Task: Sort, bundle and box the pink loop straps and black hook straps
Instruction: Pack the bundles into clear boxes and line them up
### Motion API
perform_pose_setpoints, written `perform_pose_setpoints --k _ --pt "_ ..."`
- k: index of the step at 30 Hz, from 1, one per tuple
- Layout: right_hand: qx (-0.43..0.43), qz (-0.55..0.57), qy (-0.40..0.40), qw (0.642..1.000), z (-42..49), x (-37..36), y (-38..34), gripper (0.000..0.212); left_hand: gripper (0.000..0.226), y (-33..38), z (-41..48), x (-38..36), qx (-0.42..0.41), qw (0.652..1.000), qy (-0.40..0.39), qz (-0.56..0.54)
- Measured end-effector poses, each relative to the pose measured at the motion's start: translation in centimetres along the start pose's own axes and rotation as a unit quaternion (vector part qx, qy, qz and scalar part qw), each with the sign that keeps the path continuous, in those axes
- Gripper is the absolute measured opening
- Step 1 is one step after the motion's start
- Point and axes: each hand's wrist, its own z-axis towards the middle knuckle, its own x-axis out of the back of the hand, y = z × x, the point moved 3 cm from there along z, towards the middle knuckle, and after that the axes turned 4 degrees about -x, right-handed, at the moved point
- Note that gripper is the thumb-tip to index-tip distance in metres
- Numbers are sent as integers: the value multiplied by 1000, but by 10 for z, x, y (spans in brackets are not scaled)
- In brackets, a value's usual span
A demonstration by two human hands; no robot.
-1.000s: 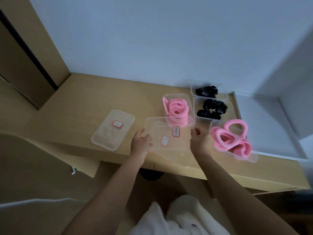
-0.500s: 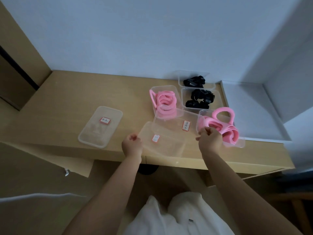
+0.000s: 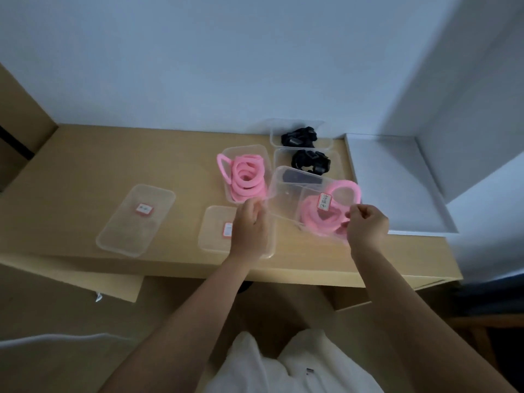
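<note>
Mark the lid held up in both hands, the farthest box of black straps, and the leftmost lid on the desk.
held lid [image 3: 289, 194]: head view, its clear left half.
farthest black-strap box [image 3: 275, 136]: head view, left wall.
leftmost lid [image 3: 136, 222]: head view, bare middle.

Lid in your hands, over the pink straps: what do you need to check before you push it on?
1. Both hands hold the lid, left hand and right hand: ok.
2. Lid is above the pink loop straps: ok.
3. Lid is level: not ok, it tilts.
4. Straps are tucked down: not ok, one loop arches up at the far end.
5. Label faces up: ok.
</note>
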Motion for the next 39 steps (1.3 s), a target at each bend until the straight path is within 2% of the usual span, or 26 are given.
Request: perform_pose_setpoints --k 4,7,9,14,17,19,21,22,24,26,29,32,36,39 --pt "3 2 47 999 28 38 5 18 27 27 18 -45 -25 999 -46 -5" --pt "-23 24 70 997 49 63 11 19 29 45 35 -76 -54 991 -111 55" --pt "-44 38 81 995 61 78 17 20 39 56 42 -96 -62 982 -148 96" --pt "-80 69 93 990 82 101 29 20 53 68 52 -135 -107 939 -231 232" --pt "-105 91 106 985 93 106 33 19 48 65 59 -139 -126 932 -234 248" --pt "-113 101 101 983 96 108 34 18 31 63 54 -133 -204 915 -218 271" --pt "-108 94 74 987 94 103 34 15 46 51 46 -123 -269 885 -196 326" --pt "-100 83 55 990 90 98 34 13 46 43 42 -119 -280 872 -188 354" --pt "-82 59 27 994 83 84 35 13 28 30 38 -114 -288 860 -167 386" --pt "-78 45 18 996 78 73 38 15 21 19 38 -113 -241 883 -144 377" --pt "-85 39 8 996 73 63 42 14 22 14 39 -110 -143 934 -128 302" --pt "-77 18 -7 997 70 55 43 13 22 12 43 -101 -91 961 -129 228" --pt "-46 -42 -19 998 67 43 44 13 19 9 48 -87 -35 967 -193 166" --pt "0 -101 -22 995 59 38 40 14 31 16 44 -80 64 972 -220 55"
